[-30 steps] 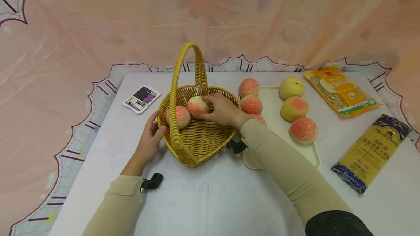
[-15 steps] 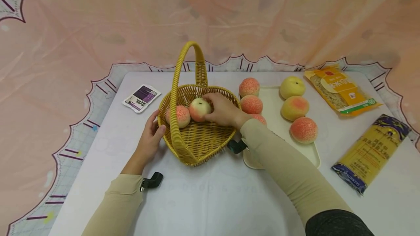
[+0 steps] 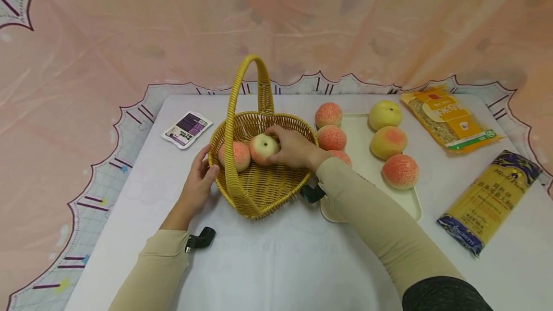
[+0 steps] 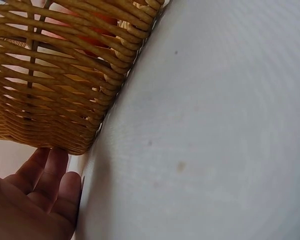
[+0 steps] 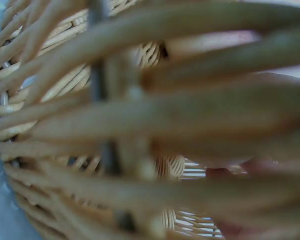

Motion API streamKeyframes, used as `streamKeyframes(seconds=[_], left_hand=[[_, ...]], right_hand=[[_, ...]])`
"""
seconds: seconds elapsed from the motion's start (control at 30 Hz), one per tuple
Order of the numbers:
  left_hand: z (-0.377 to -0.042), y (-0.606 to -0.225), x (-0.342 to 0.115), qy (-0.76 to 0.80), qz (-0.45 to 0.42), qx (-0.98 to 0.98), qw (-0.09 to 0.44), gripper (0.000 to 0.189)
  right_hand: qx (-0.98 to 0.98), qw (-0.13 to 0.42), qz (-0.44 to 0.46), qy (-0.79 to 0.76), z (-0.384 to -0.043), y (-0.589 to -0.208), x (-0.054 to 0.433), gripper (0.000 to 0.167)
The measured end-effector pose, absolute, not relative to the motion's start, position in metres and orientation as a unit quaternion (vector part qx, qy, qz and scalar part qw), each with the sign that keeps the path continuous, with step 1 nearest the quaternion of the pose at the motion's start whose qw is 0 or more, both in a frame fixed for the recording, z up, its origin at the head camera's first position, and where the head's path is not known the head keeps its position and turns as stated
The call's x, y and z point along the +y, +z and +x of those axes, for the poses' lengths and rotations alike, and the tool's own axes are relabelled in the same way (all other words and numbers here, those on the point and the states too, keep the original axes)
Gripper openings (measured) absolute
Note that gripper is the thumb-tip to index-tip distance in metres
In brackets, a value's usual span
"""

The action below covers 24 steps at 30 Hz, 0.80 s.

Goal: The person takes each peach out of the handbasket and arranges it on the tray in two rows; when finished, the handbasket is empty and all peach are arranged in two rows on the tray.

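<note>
A yellow heart-shaped wicker basket (image 3: 276, 191) with a tall handle stands on the white table. Inside it lie two peaches: a pink one (image 3: 240, 156) partly behind the handle, and beside it a pale peach (image 3: 262, 149) with its stem end facing up. My right hand (image 3: 294, 148) reaches over the basket's right rim and grips this pale peach between thumb and fingers. Against the basket's left outer wall rests my left hand (image 3: 196, 186), its fingers (image 4: 52, 172) touching the weave from outside. Basket strands cover most of the right wrist view.
Right of the basket a cream tray (image 3: 360, 169) bears several peaches (image 3: 388, 143) in two rows. Farther right lie an orange-yellow grain bag (image 3: 451, 121) and a yellow-blue spaghetti pack (image 3: 490, 200). A small white-purple sachet (image 3: 187, 130) lies at the back left.
The pale peach has turned in my right hand, bringing its stem end upward, and has shifted slightly right and toward me. My left hand stays against the basket.
</note>
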<state>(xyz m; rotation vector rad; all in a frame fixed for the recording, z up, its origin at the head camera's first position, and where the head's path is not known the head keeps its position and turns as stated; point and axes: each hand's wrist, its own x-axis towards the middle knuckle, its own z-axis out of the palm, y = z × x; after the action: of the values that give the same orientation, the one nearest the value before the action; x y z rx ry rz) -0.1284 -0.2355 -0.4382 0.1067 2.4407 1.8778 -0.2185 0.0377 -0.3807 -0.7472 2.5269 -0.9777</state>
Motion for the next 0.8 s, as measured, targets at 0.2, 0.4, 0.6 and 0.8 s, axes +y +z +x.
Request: streamKeyframes(seconds=[0.2,0.4,0.6,0.8], left_hand=[[-0.129,-0.438,-0.235,0.606,0.041,0.794,0.027,0.064],[-0.129,-0.439,-0.234,0.609,0.04,0.792,0.031,0.064],[-0.128,-0.439,-0.234,0.608,0.042,0.793,0.03,0.064],[-0.128,-0.438,-0.235,0.607,0.042,0.793,0.028,0.064]], right_hand=[[0.882,0.158,-0.281,-0.343,-0.219,-0.382,0.037,0.071],[0.878,0.175,-0.296,-0.334,-0.215,-0.383,0.038,0.072],[0.873,0.176,-0.301,-0.342,-0.212,-0.381,0.038,0.07],[0.876,0.188,-0.313,-0.316,-0.207,-0.376,0.04,0.075]])
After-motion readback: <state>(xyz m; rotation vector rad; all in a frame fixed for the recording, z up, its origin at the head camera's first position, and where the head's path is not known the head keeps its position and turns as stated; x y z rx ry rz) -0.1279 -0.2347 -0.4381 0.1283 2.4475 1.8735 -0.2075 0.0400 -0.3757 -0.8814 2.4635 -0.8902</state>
